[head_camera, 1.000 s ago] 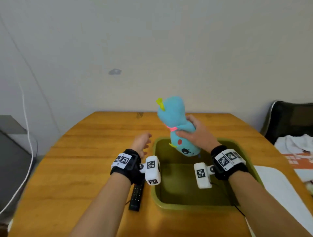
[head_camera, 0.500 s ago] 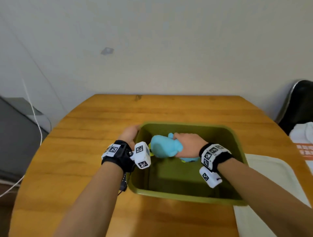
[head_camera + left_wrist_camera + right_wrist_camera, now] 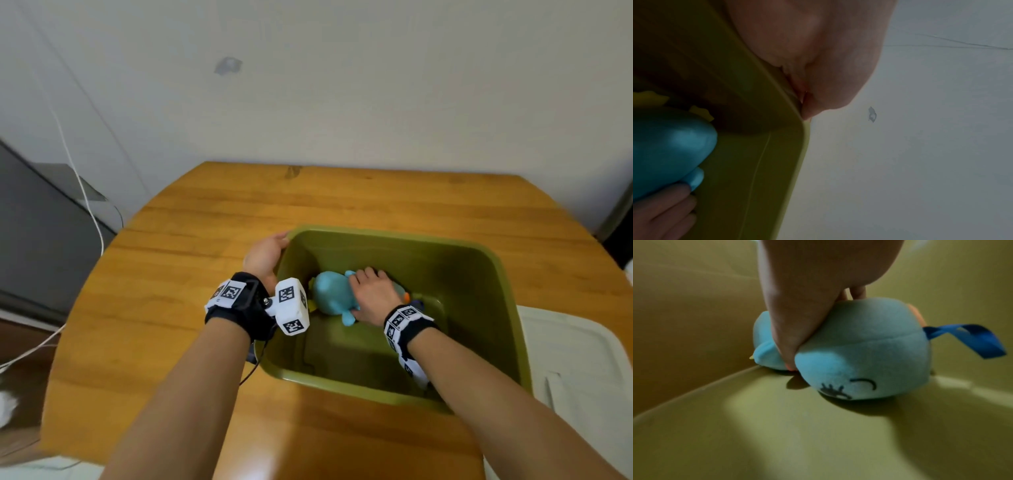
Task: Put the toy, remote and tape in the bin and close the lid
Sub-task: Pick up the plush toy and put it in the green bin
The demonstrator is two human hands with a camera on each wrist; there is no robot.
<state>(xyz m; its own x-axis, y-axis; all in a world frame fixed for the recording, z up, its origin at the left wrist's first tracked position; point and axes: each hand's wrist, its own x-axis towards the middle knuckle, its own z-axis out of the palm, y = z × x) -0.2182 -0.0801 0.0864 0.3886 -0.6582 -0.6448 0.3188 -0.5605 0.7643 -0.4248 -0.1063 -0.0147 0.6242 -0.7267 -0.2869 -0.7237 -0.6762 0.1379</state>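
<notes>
The blue plush toy (image 3: 330, 293) (image 3: 859, 353) lies on its side on the floor of the green bin (image 3: 394, 236) (image 3: 777, 434). My right hand (image 3: 371, 291) reaches into the bin and grips the toy, thumb (image 3: 785, 337) pressed into its neck and fingers over its top. My left hand (image 3: 265, 255) (image 3: 807, 48) rests with straight fingers against the outside of the bin's left rim (image 3: 756, 162), near the far corner. A dark sliver of the remote (image 3: 251, 356) shows under my left wrist, beside the bin. The tape is not in view.
The white lid (image 3: 575, 359) lies flat on the wooden table (image 3: 171, 274) right of the bin. A grey cabinet (image 3: 34, 240) and a white cable (image 3: 85, 205) stand off the table's left edge. The wall is close behind.
My right hand has lowered the toy from above the bin down onto its floor. My left hand has moved forward onto the bin's left rim.
</notes>
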